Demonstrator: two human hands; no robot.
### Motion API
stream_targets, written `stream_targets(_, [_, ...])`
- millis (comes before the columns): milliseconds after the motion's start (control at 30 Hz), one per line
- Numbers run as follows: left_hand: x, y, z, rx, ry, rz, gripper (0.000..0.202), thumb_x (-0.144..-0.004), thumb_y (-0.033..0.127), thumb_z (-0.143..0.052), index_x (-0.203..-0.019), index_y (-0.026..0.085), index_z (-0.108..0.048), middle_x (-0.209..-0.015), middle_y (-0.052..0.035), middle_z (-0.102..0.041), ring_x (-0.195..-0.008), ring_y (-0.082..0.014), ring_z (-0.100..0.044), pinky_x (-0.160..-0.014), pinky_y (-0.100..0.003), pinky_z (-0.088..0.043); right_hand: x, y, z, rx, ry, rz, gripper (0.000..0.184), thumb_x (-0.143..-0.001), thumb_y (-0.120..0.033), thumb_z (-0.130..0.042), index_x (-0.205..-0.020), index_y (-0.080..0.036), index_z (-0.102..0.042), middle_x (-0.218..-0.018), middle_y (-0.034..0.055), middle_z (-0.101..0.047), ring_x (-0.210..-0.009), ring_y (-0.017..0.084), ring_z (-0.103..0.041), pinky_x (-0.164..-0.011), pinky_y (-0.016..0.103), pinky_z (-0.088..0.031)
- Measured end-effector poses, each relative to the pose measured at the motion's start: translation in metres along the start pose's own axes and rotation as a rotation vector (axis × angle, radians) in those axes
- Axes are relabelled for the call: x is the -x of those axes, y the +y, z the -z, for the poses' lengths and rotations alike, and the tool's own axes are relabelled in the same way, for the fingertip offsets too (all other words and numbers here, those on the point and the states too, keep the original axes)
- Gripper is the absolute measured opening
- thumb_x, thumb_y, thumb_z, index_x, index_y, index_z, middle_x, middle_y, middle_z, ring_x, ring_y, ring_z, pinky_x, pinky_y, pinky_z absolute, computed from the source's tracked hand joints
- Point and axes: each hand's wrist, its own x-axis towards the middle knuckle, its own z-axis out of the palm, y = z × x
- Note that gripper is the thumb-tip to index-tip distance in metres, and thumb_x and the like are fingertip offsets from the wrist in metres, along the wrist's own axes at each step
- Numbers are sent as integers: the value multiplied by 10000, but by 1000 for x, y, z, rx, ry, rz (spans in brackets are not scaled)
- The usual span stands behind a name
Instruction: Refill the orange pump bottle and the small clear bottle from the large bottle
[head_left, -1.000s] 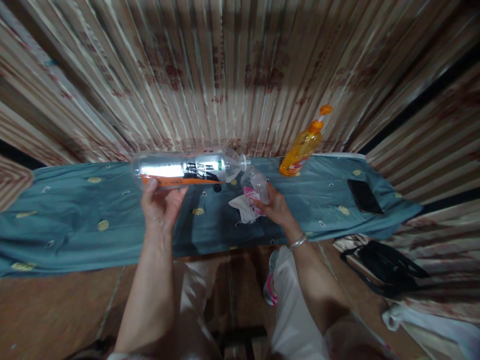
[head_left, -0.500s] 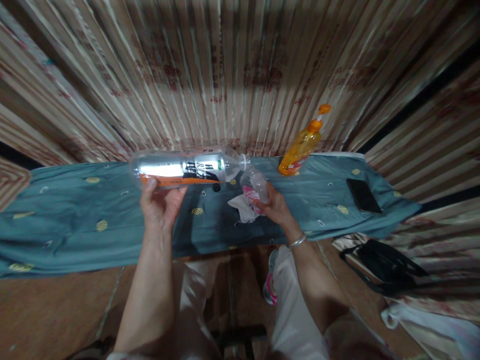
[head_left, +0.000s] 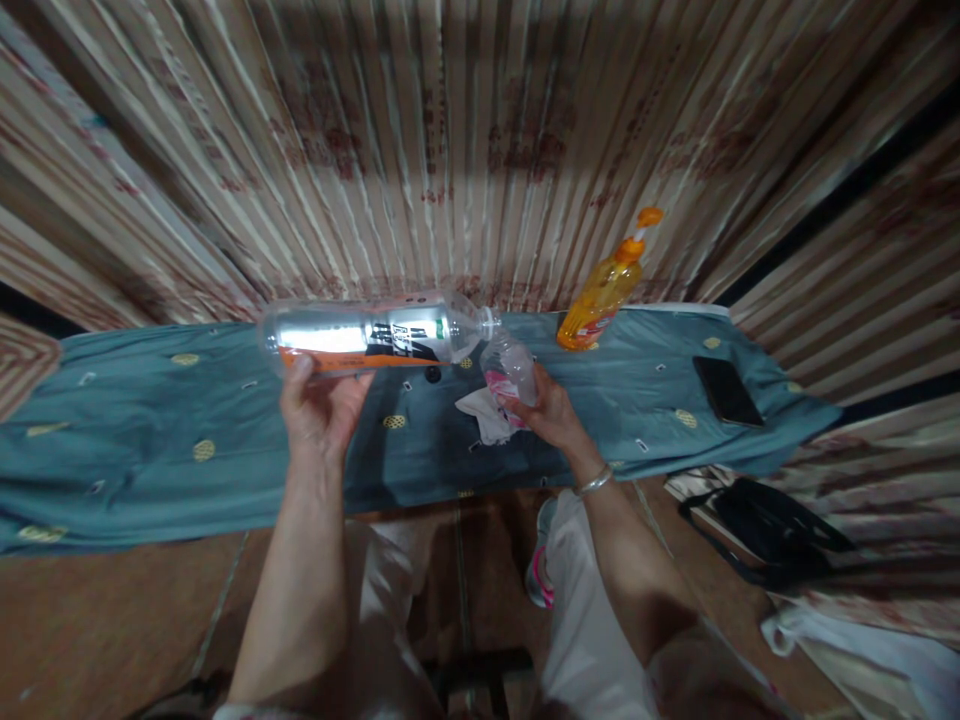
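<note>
While the left hand [head_left: 324, 408] grips a large bottle [head_left: 405, 332] and the right [head_left: 556, 408] a small bottle [head_left: 510, 364], a dispenser [head_left: 609, 279] holds orange liquid [head_left: 594, 299].

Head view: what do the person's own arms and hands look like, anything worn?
The left hand and right hand are ungloved. A silver-coloured bangle circles the right wrist; nothing shows on the left wrist. The left forearm and right forearm are uncovered; pale fabric, perhaps a sleeve edge, shows at the picture's bottom, beside the left one.
</note>
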Motion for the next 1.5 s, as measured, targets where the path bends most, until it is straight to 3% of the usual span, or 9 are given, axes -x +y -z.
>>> stream_targets(333, [-3, -1, 5, -26, -59, -23, 331, -685, 324, -794, -987, 243, -686, -1134, -85, -795, -1299, -371, -634, -1033, -524, -586, 0, 2, -1, 18, 9, -4, 554, -819, -463, -801, -1272, -190, -636, -1051, 78, -788, -911, 277, -749, -780, 354, -575])
stream_targets(733, [-1, -1, 4, -4, -34, -6, 358, -696, 302, -785, -1035, 238, -693, -1143, -85, -784, -1334, -360, -609, -1119, -569, -508, 0, 1, -1, 36, 3, -6, 540, -823, -448, -794, -1276, -201, -632, -1077, 85, -793, -948, 282, -753, -784, 354, -577])
stream_targets(867, [-1, -1, 2, -21, -21, -11, 361, -656, 329, -812, -987, 257, -688, -1135, -84, -788, -1349, -393, -592, -1104, -576, -525, -1, 0, -1, 44, 10, -15, 540, -813, -448, -804, -1259, -194, -636, -1040, 80, -792, -915, 285, -754, -783, 365, -583])
stream_targets(1267, [0, 1, -3, 18, 5, 7, 288, -769, 268, -710, -1053, 234, -680, -1185, -85, -783, -1360, -358, -601, -1098, -585, -528, 0, 1, -1, 39, 13, -10, 532, -825, -451, -797, -1263, -200, -628, -1040, 77, -793, -913, 279, -757, -757, 348, -579])
stream_targets(1500, [2, 2, -3, -40, -42, -9, 320, -710, 295, -760, -1015, 247, -678, -1149, -80, -788, -1354, -377, -595, -1093, -566, -542, -1, 1, -1, 34, 12, 4, 521, -818, -453, -805, -1248, -212, -635, -1068, 70, -792, -936, 269, -752, -792, 348, -587])
